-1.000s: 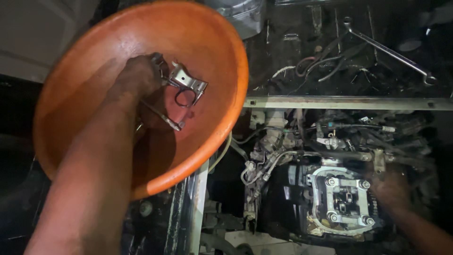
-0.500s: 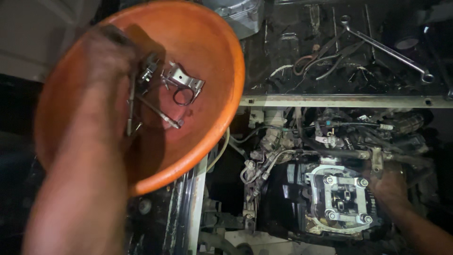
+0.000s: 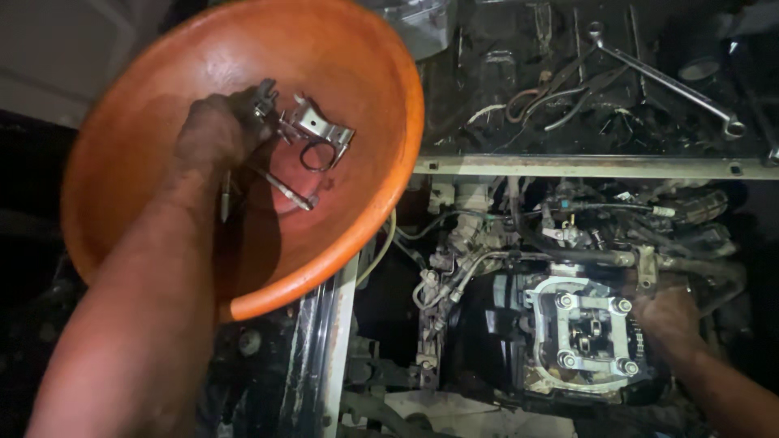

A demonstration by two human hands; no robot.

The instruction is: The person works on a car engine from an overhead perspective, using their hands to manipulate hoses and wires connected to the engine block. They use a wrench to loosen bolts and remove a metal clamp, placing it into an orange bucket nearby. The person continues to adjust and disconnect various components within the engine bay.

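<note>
Orange bowl (image 3: 162, 162): holds loose metal bracket (image 3: 318, 134) and long bolts (image 3: 284, 188), kept together. Left hand (image 3: 213, 134) reaches in, fingers closed on bracket's edge. Right hand (image 3: 669, 312) rests beside exposed engine head (image 3: 586, 337); its fingers' state cannot be told.

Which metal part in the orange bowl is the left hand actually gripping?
The shiny bracket with the ring below it, at the left hand's fingertips. The long thin bolt lies loose lower in the bowl.
</note>
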